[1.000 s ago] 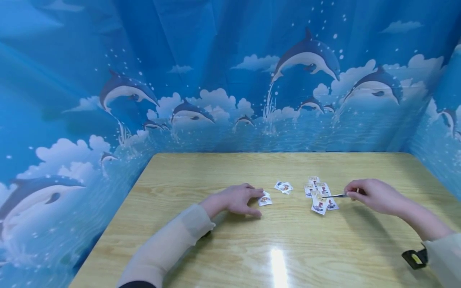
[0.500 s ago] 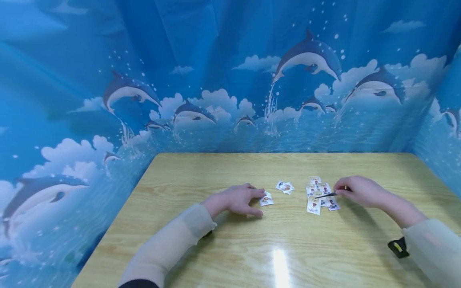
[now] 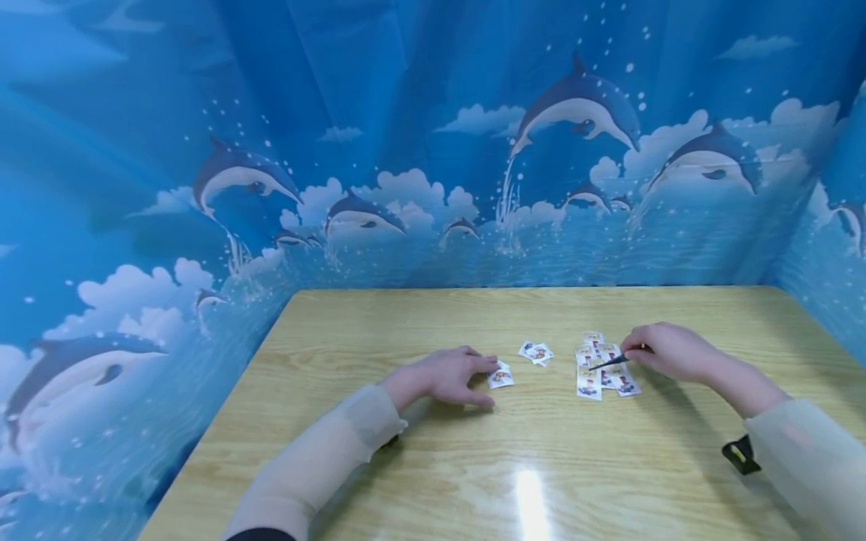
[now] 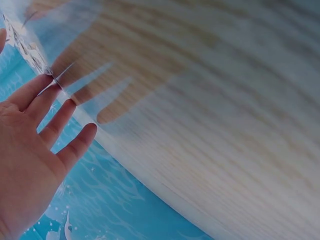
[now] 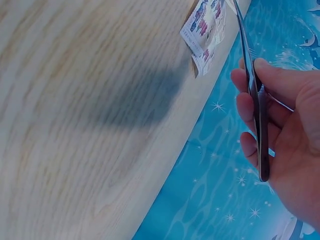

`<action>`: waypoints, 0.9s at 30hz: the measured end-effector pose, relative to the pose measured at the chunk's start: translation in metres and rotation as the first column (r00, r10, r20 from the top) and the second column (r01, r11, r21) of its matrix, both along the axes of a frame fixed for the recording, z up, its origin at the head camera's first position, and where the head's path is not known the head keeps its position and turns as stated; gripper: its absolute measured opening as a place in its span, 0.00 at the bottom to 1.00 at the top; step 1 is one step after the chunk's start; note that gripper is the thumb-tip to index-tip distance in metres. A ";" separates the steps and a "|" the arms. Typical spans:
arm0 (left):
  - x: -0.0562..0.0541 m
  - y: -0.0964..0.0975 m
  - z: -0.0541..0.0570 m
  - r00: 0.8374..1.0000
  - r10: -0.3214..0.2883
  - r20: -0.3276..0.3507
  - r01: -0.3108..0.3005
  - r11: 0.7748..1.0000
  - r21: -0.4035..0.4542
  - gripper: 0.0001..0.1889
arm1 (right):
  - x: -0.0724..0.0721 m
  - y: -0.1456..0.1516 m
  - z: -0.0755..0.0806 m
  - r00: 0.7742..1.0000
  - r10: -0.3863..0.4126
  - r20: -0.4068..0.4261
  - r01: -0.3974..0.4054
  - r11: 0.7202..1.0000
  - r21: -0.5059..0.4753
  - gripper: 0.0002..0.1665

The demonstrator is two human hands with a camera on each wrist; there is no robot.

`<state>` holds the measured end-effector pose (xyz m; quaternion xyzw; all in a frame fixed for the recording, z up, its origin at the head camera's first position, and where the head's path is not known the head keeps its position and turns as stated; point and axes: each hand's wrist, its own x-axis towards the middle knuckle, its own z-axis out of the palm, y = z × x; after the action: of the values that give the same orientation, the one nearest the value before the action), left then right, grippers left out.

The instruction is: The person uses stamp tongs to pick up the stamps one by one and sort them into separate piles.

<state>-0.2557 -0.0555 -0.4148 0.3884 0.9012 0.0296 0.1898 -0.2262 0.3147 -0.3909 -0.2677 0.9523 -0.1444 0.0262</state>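
Note:
In the head view my right hand (image 3: 670, 351) pinches a pair of dark tweezers (image 3: 614, 361) between thumb and fingers. The tweezers' tips are at a small stamp-like paper (image 3: 589, 387) with a printed picture, the nearest-left piece of an overlapping group of similar papers (image 3: 627, 385). The right wrist view shows the tweezers (image 5: 258, 117) lengthwise in the hand, their tips cut off at the top. My left hand (image 3: 448, 376) rests on the table with fingers spread, its index fingertip on other stamp-like papers (image 3: 501, 377), partly covered. Its fingers look extended in the left wrist view.
A small overlapping pile of stamp-like papers (image 3: 537, 352) lies between the hands. Everything is on a pale wood-grain table (image 3: 379, 323). A blue dolphin-print cloth (image 3: 419, 150) hangs behind and at both sides.
My right hand has moved left and slightly away with the tweezers. The front-left paper, tilted before, now lies straighter against the group. The left hand stays in place.

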 end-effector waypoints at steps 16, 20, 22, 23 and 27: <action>0.002 0.000 0.000 1.000 -0.001 -0.005 0.001 1.000 -0.001 0.39 | -0.001 -0.003 0.001 0.999 -0.046 0.022 0.046 0.999 0.000 0.09; 0.002 -0.001 0.001 1.000 -0.004 -0.008 0.004 1.000 0.000 0.39 | 0.000 -0.001 0.004 0.998 -0.059 0.020 0.059 0.998 -0.009 0.10; 0.002 -0.001 0.001 1.000 -0.007 -0.010 0.007 1.000 -0.001 0.39 | 0.001 -0.001 0.005 0.998 -0.064 0.014 0.065 0.998 -0.017 0.10; 0.002 -0.001 0.001 1.000 -0.009 -0.011 0.009 1.000 -0.001 0.39 | 0.001 0.000 0.006 0.998 -0.065 0.013 0.065 0.998 -0.020 0.10; 0.001 -0.001 0.001 1.000 -0.012 -0.013 0.012 1.000 0.000 0.39 | 0.003 -0.001 0.005 0.996 -0.084 0.013 0.085 0.995 -0.045 0.11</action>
<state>-0.2542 -0.0568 -0.4141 0.3940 0.9001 0.0259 0.1842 -0.2232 0.3141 -0.3856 -0.2269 0.9591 -0.1684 0.0190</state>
